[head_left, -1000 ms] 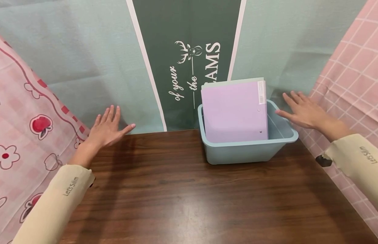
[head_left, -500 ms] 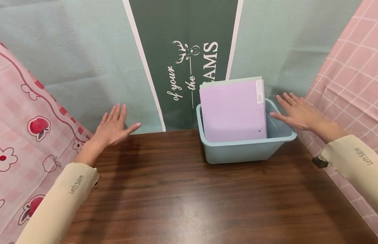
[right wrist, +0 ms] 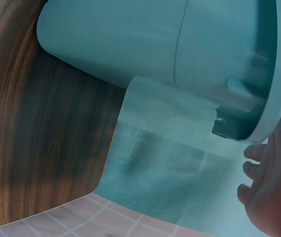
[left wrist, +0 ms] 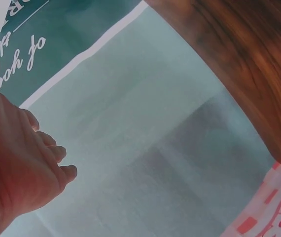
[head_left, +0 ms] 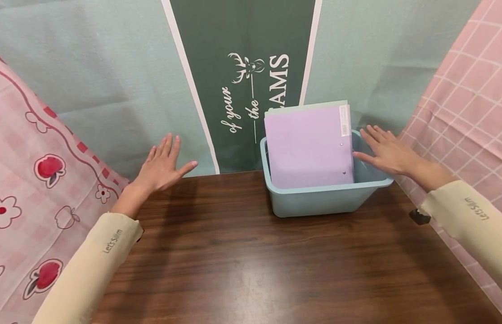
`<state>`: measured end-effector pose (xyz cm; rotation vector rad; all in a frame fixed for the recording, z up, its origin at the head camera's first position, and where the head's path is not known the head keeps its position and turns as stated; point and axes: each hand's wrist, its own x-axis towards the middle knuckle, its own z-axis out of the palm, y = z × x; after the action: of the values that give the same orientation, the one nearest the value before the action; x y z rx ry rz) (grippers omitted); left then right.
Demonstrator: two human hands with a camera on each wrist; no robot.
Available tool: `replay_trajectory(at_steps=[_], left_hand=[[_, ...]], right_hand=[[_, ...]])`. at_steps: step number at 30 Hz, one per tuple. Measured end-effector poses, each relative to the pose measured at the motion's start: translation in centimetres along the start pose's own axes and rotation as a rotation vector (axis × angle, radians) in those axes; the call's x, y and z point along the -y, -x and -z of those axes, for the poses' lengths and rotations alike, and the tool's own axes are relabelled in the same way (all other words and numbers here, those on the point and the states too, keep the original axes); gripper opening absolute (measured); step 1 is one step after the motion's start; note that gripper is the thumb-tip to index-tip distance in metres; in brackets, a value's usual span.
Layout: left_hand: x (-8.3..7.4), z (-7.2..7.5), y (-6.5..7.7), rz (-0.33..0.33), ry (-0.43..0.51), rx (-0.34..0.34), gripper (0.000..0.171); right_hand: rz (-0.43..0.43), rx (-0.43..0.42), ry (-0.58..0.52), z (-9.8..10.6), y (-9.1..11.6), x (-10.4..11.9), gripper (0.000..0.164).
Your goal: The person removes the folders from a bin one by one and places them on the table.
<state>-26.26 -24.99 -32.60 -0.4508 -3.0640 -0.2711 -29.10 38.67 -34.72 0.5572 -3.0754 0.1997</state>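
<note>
A light blue plastic bin stands on the brown wooden table at the back right. In it a lilac folder leans upright, with a white label and two small rivets along its right side. The top edge of a pale green folder shows behind it; the rest is hidden. My right hand is spread over the bin's right end, thumb near the lilac folder's right edge. In the right wrist view the hand is beside the bin's rim. My left hand, fingers spread, hovers over the table's back left, holding nothing.
Behind the table hangs a green cloth with white lettering and a deer head. Pink cloths border both sides, the left one with apples and flowers.
My left hand has moved rightward, away from the left cloth. My right hand has shifted slightly left over the bin. The folders stay in the bin.
</note>
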Motion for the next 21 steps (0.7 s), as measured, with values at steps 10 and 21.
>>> replay_trajectory(at_steps=[10,21], left_hand=[[-0.9,-0.7,-0.9,-0.021,0.011,0.0,0.103],[-2.4,-0.8,-2.0,-0.065,0.029,-0.018,0.103]], right_hand=[[-0.013,0.059,-0.057,-0.4,-0.1,0.7,0.094],[-0.038,0.108,-0.109,-1.0,-0.1,0.5,0.093]])
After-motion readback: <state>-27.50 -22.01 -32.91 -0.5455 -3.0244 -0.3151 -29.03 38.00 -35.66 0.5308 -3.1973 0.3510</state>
